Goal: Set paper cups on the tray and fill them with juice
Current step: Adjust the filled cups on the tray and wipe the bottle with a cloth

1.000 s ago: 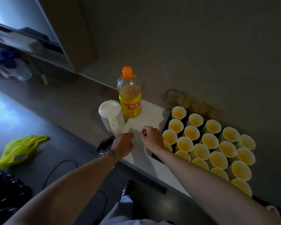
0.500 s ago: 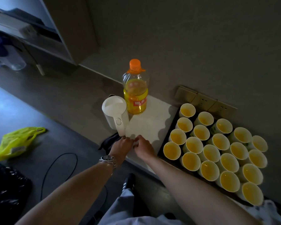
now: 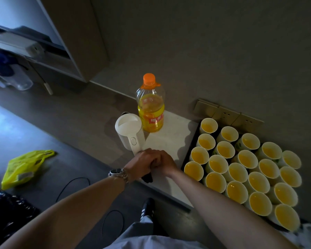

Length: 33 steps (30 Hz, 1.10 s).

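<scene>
The tray is the landmark: dark, against the wall, packed with paper cups, every visible one holding juice. The filling looks done, or nearly so. Left of the tray, across a bare patch of counter, stands the bottle, capped and about half full, with a white kettle touching its near-left side. Just left of the tray's near corner, the left hand and right hand meet, fingers curled together; whether they pinch anything I cannot tell. Next probably: check levels and top up any low cup.
</scene>
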Motion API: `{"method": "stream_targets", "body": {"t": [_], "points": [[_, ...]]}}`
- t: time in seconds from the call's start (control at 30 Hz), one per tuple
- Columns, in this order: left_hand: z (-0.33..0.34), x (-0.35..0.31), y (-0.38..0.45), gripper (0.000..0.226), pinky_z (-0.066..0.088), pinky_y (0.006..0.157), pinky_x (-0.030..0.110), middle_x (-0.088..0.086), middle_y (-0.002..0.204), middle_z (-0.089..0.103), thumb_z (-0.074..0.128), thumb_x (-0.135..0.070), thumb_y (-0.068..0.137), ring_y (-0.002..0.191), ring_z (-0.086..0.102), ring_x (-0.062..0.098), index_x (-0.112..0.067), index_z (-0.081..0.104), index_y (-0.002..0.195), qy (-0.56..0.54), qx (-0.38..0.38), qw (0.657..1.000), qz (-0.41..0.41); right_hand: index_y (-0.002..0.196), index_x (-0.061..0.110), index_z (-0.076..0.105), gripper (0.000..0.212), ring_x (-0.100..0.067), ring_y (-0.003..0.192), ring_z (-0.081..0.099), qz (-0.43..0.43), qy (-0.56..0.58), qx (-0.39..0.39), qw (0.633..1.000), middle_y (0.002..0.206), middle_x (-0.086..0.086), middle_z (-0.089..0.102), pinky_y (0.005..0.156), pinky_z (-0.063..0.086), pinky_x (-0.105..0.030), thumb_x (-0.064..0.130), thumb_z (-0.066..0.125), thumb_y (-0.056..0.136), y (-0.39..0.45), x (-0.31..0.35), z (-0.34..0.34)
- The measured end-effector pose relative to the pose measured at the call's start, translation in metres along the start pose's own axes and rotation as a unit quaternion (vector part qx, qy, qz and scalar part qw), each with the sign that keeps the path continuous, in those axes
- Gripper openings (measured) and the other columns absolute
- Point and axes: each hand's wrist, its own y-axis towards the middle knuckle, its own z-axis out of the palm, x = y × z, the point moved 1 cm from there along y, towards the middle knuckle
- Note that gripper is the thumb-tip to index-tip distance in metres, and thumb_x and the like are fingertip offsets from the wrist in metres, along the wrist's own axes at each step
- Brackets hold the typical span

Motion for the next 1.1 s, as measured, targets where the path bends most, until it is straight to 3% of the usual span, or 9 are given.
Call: {"method": "stream_targets", "body": {"t": [0.1, 0.27, 0.4, 0.53, 0.63, 0.73, 0.87, 1.0, 1.1], "points": [[-0.016, 0.001, 0.012, 0.036, 0.058, 0.083, 0.029, -0.012, 0.100, 0.061, 0.068, 0.009, 0.080, 0.092, 0.060, 0.009, -0.024, 0.060, 0.092, -0.024, -0.030, 0.999, -0.026, 0.100, 0.009, 0.070, 0.022, -0.029, 0.100, 0.068, -0.005, 0.023, -0.012, 1.000, 0.105, -0.012, 0.071, 0.083, 0.055, -0.041, 0.016, 0.072, 0.079, -0.003, -0.003, -0.017], [-0.042, -0.010, 0.030, 0.048, 0.052, 0.083, 0.021, -0.007, 0.117, 0.061, 0.060, 0.014, 0.079, 0.107, 0.057, 0.010, -0.024, 0.062, 0.109, -0.041, -0.059, 0.994, -0.088, 0.091, 0.008, 0.066, 0.020, -0.023, 0.089, 0.060, -0.019, 0.049, -0.057, 0.997, 0.099, -0.009, 0.068, 0.077, 0.046, -0.037, 0.024, 0.075, 0.084, -0.002, -0.005, -0.048], [-0.054, -0.013, 0.046, 0.058, 0.043, 0.071, 0.004, -0.006, 0.125, 0.060, 0.060, 0.014, 0.084, 0.114, 0.058, 0.009, -0.023, 0.058, 0.129, -0.086, 0.000, 0.988, -0.129, 0.080, 0.017, 0.053, 0.019, -0.024, 0.079, 0.059, -0.043, 0.059, -0.076, 0.994, 0.081, -0.001, 0.062, 0.073, 0.046, -0.039, 0.016, 0.071, 0.086, -0.003, 0.000, -0.074], [-0.066, -0.022, 0.060, 0.054, 0.040, 0.066, -0.001, -0.009, 0.116, 0.062, 0.063, 0.008, 0.085, 0.105, 0.058, 0.006, -0.020, 0.060, 0.132, -0.097, 0.035, 0.988, -0.111, 0.084, 0.020, 0.059, 0.019, -0.017, 0.087, 0.060, -0.084, 0.059, -0.109, 0.989, 0.093, 0.001, 0.063, 0.079, 0.048, -0.033, 0.013, 0.076, 0.085, -0.009, 0.005, -0.101], [-0.073, -0.031, 0.072, 0.047, 0.044, 0.066, 0.005, -0.007, 0.109, 0.061, 0.066, 0.004, 0.086, 0.098, 0.058, 0.010, -0.016, 0.061, 0.129, -0.120, 0.062, 0.985, -0.105, 0.084, 0.030, 0.063, 0.022, -0.019, 0.095, 0.055, -0.099, 0.033, -0.136, 0.985, 0.102, -0.005, 0.056, 0.081, 0.047, -0.035, 0.019, 0.082, 0.081, -0.012, 0.007, -0.120], [-0.078, -0.035, 0.082, 0.030, 0.044, 0.061, 0.014, 0.002, 0.101, 0.064, 0.066, -0.008, 0.091, 0.086, 0.059, 0.013, -0.016, 0.065, 0.121, -0.105, 0.079, 0.986, -0.101, 0.084, 0.030, 0.063, 0.021, -0.020, 0.090, 0.057, -0.128, -0.005, -0.125, 0.984, 0.093, 0.003, 0.055, 0.079, 0.050, -0.039, 0.020, 0.081, 0.081, -0.014, 0.012, -0.138], [-0.082, -0.029, 0.089, 0.022, 0.045, 0.075, 0.026, 0.005, 0.105, 0.065, 0.074, -0.022, 0.089, 0.097, 0.060, 0.020, -0.013, 0.070, 0.108, -0.067, 0.039, 0.994, -0.083, 0.089, 0.030, 0.056, 0.017, -0.018, 0.091, 0.062, -0.113, -0.073, -0.107, 0.985, 0.094, 0.008, 0.065, 0.082, 0.053, -0.043, 0.022, 0.072, 0.088, -0.019, 0.016, -0.158], [-0.083, -0.026, 0.089, 0.018, 0.039, 0.069, 0.025, 0.004, 0.098, 0.062, 0.078, -0.020, 0.086, 0.088, 0.051, 0.013, -0.012, 0.063, 0.092, -0.014, 0.040, 0.998, -0.044, 0.092, 0.028, 0.053, 0.015, -0.023, 0.095, 0.059, -0.103, -0.152, -0.109, 0.977, 0.094, 0.001, 0.066, 0.078, 0.051, -0.042, 0.020, 0.065, 0.089, -0.020, 0.016, -0.165], [-0.081, -0.017, 0.084, 0.028, 0.047, 0.066, 0.034, -0.001, 0.081, 0.060, 0.074, -0.023, 0.088, 0.077, 0.055, 0.018, -0.026, 0.049, 0.077, 0.022, 0.067, 0.996, -0.046, 0.096, 0.025, 0.053, 0.014, -0.025, 0.092, 0.059, -0.122, -0.193, -0.106, 0.968, 0.091, 0.002, 0.064, 0.074, 0.047, -0.039, 0.021, 0.065, 0.091, -0.020, 0.019, -0.163]]}}
